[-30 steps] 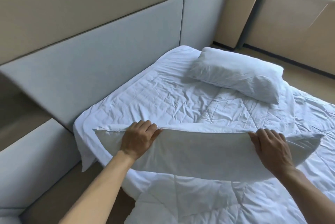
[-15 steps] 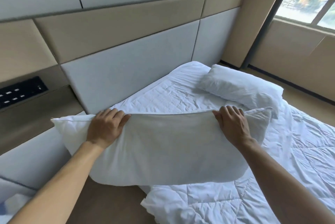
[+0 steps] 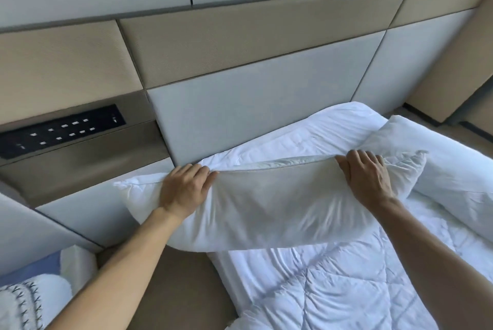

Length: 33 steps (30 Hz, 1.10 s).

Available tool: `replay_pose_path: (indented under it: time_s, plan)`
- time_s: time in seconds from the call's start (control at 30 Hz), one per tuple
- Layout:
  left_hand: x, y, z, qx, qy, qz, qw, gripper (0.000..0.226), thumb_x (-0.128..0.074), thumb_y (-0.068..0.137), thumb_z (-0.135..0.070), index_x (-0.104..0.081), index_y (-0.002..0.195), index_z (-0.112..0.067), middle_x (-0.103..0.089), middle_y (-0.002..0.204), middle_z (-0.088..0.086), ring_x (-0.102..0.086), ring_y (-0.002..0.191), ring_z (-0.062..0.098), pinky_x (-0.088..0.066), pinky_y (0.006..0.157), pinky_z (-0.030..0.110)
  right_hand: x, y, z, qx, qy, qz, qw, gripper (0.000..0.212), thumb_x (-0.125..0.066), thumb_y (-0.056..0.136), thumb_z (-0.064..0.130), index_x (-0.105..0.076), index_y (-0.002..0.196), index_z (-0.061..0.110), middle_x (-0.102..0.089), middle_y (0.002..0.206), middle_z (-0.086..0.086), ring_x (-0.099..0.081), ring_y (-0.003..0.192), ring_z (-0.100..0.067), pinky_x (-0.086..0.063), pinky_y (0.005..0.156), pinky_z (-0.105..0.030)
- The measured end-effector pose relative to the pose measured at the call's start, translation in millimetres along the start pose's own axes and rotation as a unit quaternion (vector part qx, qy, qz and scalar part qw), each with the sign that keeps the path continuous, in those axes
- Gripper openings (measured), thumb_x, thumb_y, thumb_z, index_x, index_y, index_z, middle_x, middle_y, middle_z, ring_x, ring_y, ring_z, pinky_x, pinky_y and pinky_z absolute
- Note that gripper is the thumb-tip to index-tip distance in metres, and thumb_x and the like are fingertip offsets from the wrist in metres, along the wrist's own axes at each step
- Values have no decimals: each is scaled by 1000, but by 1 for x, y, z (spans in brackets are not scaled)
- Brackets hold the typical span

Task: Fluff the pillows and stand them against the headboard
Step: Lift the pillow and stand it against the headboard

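Observation:
A long white pillow (image 3: 266, 209) is held up off the bed by its top edge, hanging lengthwise in front of me. My left hand (image 3: 184, 188) grips the top edge near the pillow's left end. My right hand (image 3: 368, 177) grips it near the right end. The padded grey headboard panel (image 3: 253, 105) stands just beyond the pillow. A second white pillow (image 3: 442, 166) lies flat on the bed to the right, partly hidden behind the held one. The white quilted duvet (image 3: 346, 289) covers the mattress below.
A black switch panel (image 3: 61, 130) is set into the brown bedside wall unit on the left. Brown floor (image 3: 181, 289) shows between the bed's left edge and the wall. A white patterned cloth (image 3: 24, 303) sits at the bottom left corner.
Both hands have carried the pillow up and toward the headboard, and the view has turned left toward the wall. The second pillow has stayed flat on the bed.

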<state>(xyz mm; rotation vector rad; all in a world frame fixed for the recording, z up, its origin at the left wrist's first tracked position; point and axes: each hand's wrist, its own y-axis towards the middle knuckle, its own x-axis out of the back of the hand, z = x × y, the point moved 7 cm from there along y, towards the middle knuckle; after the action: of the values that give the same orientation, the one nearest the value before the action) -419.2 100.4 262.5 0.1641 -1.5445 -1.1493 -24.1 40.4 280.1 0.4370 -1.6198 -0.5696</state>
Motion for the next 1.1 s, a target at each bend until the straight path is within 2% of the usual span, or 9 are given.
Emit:
replay_pose_path:
  time_s: [0.23, 0.47, 0.63, 0.93, 1.0, 1.1]
  plan:
    - [-87, 48, 38, 44, 30, 10, 999, 44, -46, 108, -36, -53, 69, -16, -51, 63, 3, -55, 59, 28, -42, 55, 40, -102, 110, -9, 21, 56, 7, 998, 43, -38, 104, 41, -51, 79, 8, -55, 70, -15, -55, 69, -40, -41, 67, -47]
    - [-178, 61, 81, 80, 42, 18, 996, 44, -48, 107, -35, -52, 66, -16, -51, 61, 3, -55, 57, 28, -43, 53, 40, -220, 193, 13, 57, 97, 28, 993, 61, -22, 106, 54, -51, 78, 8, -55, 69, -15, -55, 71, -40, -41, 68, -47]
    - [-233, 61, 112, 102, 49, 25, 993, 44, -47, 107, -36, -49, 67, -17, -48, 61, 3, -53, 57, 29, -40, 53, 40, -296, 224, 31, 44, 125, 51, 990, 65, -18, 104, 59, -50, 79, 8, -56, 73, -17, -55, 76, -41, -37, 70, -46]
    - [-323, 61, 165, 141, 69, 42, 987, 45, -44, 108, -35, -45, 67, -18, -48, 60, 5, -52, 56, 32, -40, 54, 42, -414, 281, 73, 65, 125, 70, 988, 65, -18, 105, 57, -51, 80, 7, -57, 74, -18, -55, 77, -41, -38, 73, -47]
    - [-336, 55, 176, 150, 81, 42, 984, 45, -43, 109, -34, -45, 67, -18, -49, 60, 6, -53, 56, 33, -41, 53, 44, -434, 290, 87, 74, 123, 62, 988, 64, -18, 106, 56, -51, 81, 7, -57, 76, -18, -56, 78, -41, -38, 73, -47]
    - [-339, 61, 193, 154, 81, 17, 985, 45, -44, 109, -32, -45, 67, -17, -50, 60, 8, -54, 58, 36, -39, 55, 45, -443, 314, 98, 86, 131, 7, 988, 59, -24, 108, 49, -52, 80, 5, -57, 76, -21, -55, 76, -41, -35, 71, -47]
